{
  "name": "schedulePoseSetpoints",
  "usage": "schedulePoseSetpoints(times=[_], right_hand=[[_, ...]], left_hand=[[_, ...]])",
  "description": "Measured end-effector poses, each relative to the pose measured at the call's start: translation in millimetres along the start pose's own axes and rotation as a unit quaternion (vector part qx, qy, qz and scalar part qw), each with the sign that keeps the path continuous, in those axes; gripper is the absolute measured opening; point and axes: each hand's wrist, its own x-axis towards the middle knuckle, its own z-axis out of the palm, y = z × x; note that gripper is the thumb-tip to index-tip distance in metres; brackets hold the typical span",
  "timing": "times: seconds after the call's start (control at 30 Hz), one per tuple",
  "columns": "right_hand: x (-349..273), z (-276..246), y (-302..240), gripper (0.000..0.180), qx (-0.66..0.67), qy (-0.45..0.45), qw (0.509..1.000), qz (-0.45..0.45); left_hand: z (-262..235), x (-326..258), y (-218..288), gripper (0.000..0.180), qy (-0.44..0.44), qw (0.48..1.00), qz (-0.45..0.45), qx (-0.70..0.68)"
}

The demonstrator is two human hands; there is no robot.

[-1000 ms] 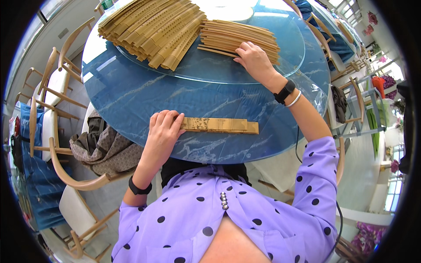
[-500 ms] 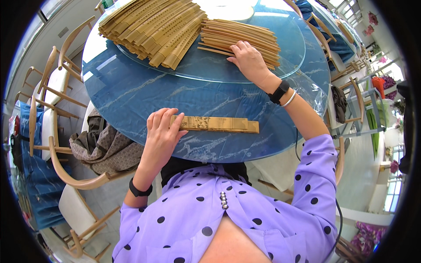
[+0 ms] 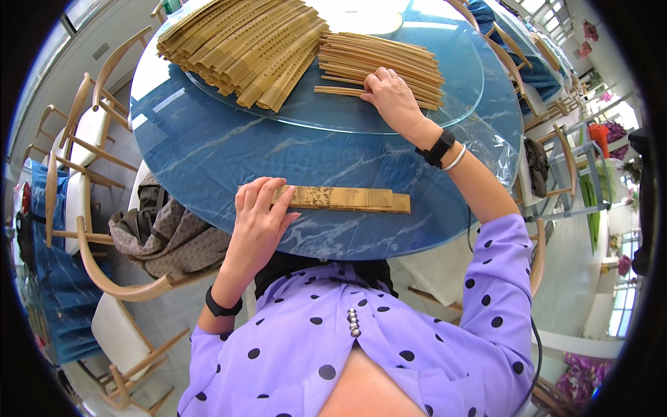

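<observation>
As it lies flat on the blue round table [image 3: 208, 153], near its front edge:
Folded bamboo fan [image 3: 344, 199]: long, tan, patterned slats.
Left hand [image 3: 257, 226]: open, fingers spread on the fan's left end.
Right hand [image 3: 392, 97]: beyond the fan, loosely curled, fingertips on the loose slat pile [image 3: 382, 59].

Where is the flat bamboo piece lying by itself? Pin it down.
In the head view the flat bamboo piece lies on the blue table near its front edge, its left end under the left hand, well short of the glass turntable.
</observation>
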Motion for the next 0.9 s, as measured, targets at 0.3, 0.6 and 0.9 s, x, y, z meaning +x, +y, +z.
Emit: schedulePoseSetpoints(times=[0.3,0.6,0.9], right_hand=[[-23,-7,-8,0.018,-0.022,0.003,0.997,-0.069],[-29,-8,-4,0.021,-0.056,0.026,0.987,-0.149],[-36,-11,-10,0.018,0.086,0.084,0.986,-0.116]], left_hand=[[1,1,8,0.041,-0.003,1.000,0.010,-0.007],[-2,5,12,0.042,0.009,1.000,0.012,-0.001],[-1,8,12,0.045,0.019,1.000,0.007,-0.009]])
